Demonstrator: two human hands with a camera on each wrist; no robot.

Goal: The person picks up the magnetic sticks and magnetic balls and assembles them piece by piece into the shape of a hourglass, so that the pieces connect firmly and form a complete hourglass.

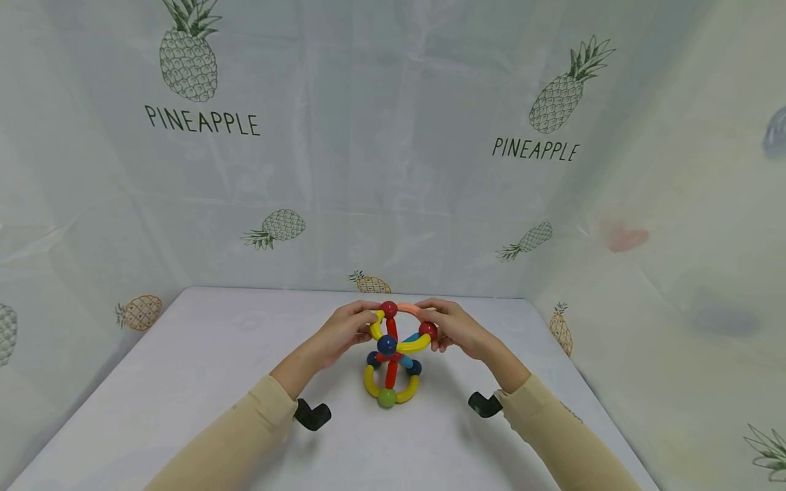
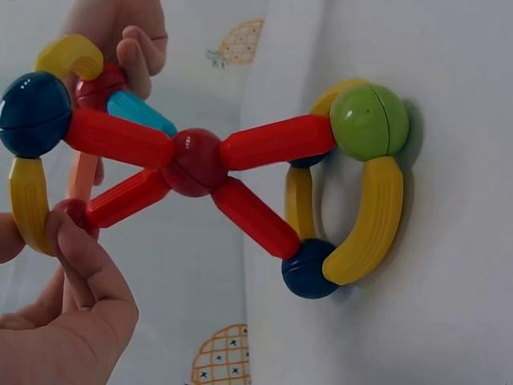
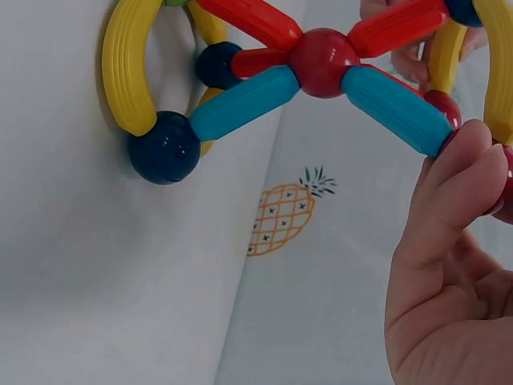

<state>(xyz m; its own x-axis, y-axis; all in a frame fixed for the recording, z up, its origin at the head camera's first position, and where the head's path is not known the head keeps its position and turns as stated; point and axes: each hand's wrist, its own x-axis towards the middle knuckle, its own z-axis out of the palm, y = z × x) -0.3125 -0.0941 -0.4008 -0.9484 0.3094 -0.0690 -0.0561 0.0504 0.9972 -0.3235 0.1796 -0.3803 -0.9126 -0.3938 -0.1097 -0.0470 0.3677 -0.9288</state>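
Observation:
A magnetic stick-and-ball structure [image 1: 391, 368] stands on the table between both hands. Its lower ring has yellow curved rods, two dark blue balls and a green ball [image 2: 370, 120]. Red and blue straight rods meet at a central red ball [image 3: 324, 62]. My left hand [image 1: 340, 333] pinches the upper yellow curved rod [image 2: 30, 204] between the dark blue ball [image 1: 387, 345] and a red ball [image 1: 389, 309]. On the other side, my right hand [image 1: 457, 329] grips the red ball [image 1: 428, 331] at the upper ring's right corner, its fingers also near the orange curved rod [image 1: 408, 309].
The white table [image 1: 184, 395] extends around the structure, its far edge close behind the hands. A pineapple-print curtain [image 1: 393, 170] hangs behind and along the sides. Dark wrist devices [image 1: 312, 414] sit under both sleeves.

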